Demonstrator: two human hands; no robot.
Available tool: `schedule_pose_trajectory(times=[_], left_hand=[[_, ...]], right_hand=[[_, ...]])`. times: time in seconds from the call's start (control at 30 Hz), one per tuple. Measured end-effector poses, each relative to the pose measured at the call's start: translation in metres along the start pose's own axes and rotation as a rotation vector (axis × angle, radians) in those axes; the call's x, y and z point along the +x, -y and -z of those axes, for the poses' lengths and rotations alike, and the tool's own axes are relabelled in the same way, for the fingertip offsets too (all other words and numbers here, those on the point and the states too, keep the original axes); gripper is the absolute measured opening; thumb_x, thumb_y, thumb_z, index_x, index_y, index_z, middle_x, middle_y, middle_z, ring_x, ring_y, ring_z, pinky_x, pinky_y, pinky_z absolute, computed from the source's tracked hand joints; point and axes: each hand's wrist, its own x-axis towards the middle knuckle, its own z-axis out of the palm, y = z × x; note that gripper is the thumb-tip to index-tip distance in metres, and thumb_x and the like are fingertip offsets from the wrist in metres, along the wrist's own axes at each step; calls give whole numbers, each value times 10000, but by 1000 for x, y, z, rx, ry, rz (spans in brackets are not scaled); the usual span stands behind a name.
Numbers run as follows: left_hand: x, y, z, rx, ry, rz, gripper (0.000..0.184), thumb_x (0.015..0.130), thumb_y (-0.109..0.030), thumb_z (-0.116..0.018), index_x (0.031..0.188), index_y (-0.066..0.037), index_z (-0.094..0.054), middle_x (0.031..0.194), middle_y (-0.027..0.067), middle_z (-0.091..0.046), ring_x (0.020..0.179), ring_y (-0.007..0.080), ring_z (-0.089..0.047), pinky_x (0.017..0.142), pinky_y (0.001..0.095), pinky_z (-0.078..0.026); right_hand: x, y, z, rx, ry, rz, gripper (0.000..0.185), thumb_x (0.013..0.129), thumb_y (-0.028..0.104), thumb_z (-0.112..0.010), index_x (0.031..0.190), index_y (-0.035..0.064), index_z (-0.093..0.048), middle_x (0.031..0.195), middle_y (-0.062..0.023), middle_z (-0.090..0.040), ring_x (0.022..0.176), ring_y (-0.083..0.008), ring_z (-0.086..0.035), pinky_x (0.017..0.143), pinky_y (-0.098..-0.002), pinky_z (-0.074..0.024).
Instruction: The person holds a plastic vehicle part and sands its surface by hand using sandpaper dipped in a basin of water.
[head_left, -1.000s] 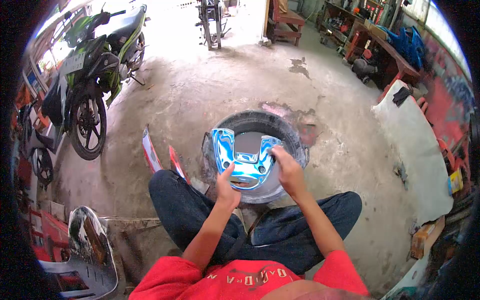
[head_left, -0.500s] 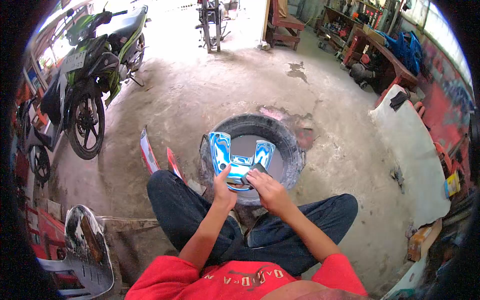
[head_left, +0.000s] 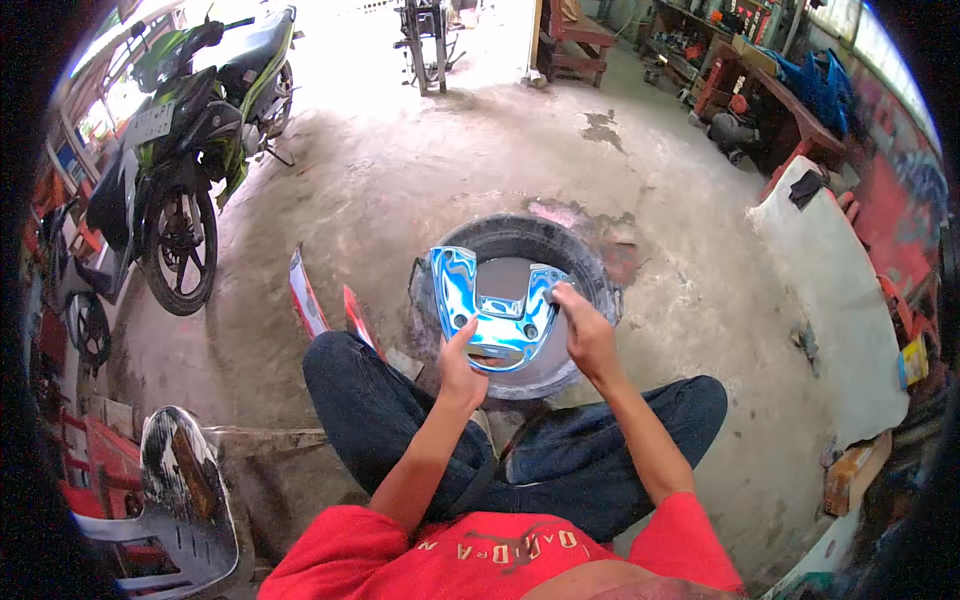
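Note:
A glossy blue-and-white U-shaped motorcycle body panel [head_left: 497, 330] is held tilted over a round black tub [head_left: 520, 232] of cloudy grey water. My left hand [head_left: 463, 372] grips the panel's lower left edge, thumb on the front and fingers behind. At the upper right prong, my right hand [head_left: 588, 330] is closed, with its fingertips against the panel's edge. Only a small grey bit of the dark pad [head_left: 554, 294] shows at those fingertips; my fingers hide the rest.
Two red-and-white panel pieces [head_left: 307, 295] lie on the concrete left of the tub. A green-and-black motorcycle [head_left: 180, 190] stands at upper left. A plastic chair [head_left: 190, 500] is at lower left, and a whitish sheet [head_left: 840, 300] at right. A wooden workbench [head_left: 775, 100] stands at back right.
My right hand has moved from the panel's lower middle up and right to the right prong, uncovering a round hole. The dark pad is now mostly hidden. My left hand keeps its grip.

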Motion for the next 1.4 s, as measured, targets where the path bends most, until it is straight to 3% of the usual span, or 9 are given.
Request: schedule_pose_trajectory(times=[0.03,0.47,0.57,0.63,0.77,0.93,1.1,1.3,1.4], left_hand=[[3,4,6,65,20,-8,349,945,-265,-598,1218,-49,-599,1165,106,-669,986,262,-682,852,425,-547],[15,13,16,14,26,26,383,916,-179,-633,1273,-68,-544,1103,96,-665,954,227,-689,669,388,-605],[3,7,3,-22,9,9,401,925,-173,-618,1299,-59,-533,1113,100,-664,947,233,-691,652,376,-603],[2,4,3,-14,26,42,407,928,-167,-612,1311,-58,-527,1130,103,-660,966,240,-687,702,392,-600],[19,15,18,-26,34,16,407,933,-157,-606,1320,-63,-520,1169,104,-647,1018,250,-671,799,417,-582],[5,6,6,6,2,10,370,934,-173,-628,1281,-77,-541,1131,88,-658,987,238,-682,771,407,-586],[16,12,15,68,0,15,364,944,-265,-600,1239,-50,-585,1170,110,-668,1046,273,-666,898,436,-538],[4,7,6,126,-30,-10,350,947,-262,-585,1233,-60,-591,1163,104,-668,1055,270,-659,881,454,-537],[17,14,15,123,-27,-33,365,944,-262,-593,1241,-51,-590,1171,115,-662,1055,283,-657,887,463,-537]], right_hand=[[-9,6,-4,16,48,69,386,875,-65,-524,1227,56,-626,1232,-195,-660,1187,-338,-633,1017,-432,-508],[-17,49,-6,-79,218,280,389,876,-25,-517,1252,18,-604,1270,-203,-638,1200,-359,-612,1023,-436,-497],[0,12,-2,-44,43,45,388,872,-24,-528,1245,32,-621,1247,-188,-656,1180,-335,-634,1020,-436,-501],[8,1,-1,-111,-51,-89,382,875,-23,-528,1240,30,-624,1226,-185,-668,1162,-336,-645,1018,-437,-504],[-18,45,-17,-38,190,255,359,882,-23,-516,1223,2,-626,1237,-211,-658,1171,-360,-634,1020,-432,-501],[6,-9,-7,-129,-13,-43,399,864,-34,-506,1245,1,-618,1294,-209,-634,1214,-349,-612,1038,-421,-493],[-17,41,-15,-57,195,268,431,850,-47,-508,1269,5,-598,1293,-194,-636,1227,-343,-605,1044,-428,-487],[-5,12,-6,-117,51,-9,432,853,-32,-520,1271,34,-606,1287,-169,-647,1215,-303,-623,1035,-429,-498],[-21,38,-18,-78,172,226,416,859,-35,-507,1256,39,-609,1275,-192,-643,1203,-337,-619,1023,-428,-504]])
